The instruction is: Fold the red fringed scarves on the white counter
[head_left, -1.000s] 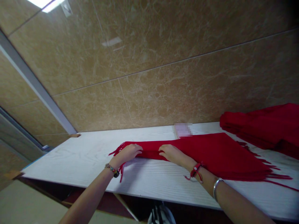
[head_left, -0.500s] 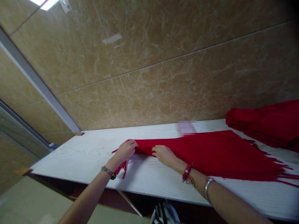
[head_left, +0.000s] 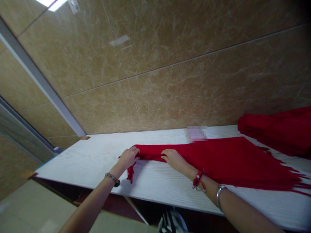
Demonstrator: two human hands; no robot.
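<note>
A red fringed scarf [head_left: 218,158] lies along the white tabletop, wide at the right and folded narrow toward the left. At its narrow left end my left hand [head_left: 128,158] is closed on the cloth, with fringe strands hanging below the fingers. My right hand [head_left: 175,160] has its fingers curled onto the near edge of the narrow part, a short way to the right. Its fingertips pinch the fabric there. Fringe also spreads from the scarf's right end.
More folded red cloth [head_left: 277,131] lies at the back right against the tiled wall [head_left: 170,94]. A blurred pinkish item [head_left: 195,133] sits behind the scarf. Dark open compartments show below the white tabletop [head_left: 94,161], and a black-and-white striped item [head_left: 171,221] is at the bottom.
The left hand has shifted slightly left along the scarf's end relative to the right hand, and the gap between them has widened. The view has moved a little.
</note>
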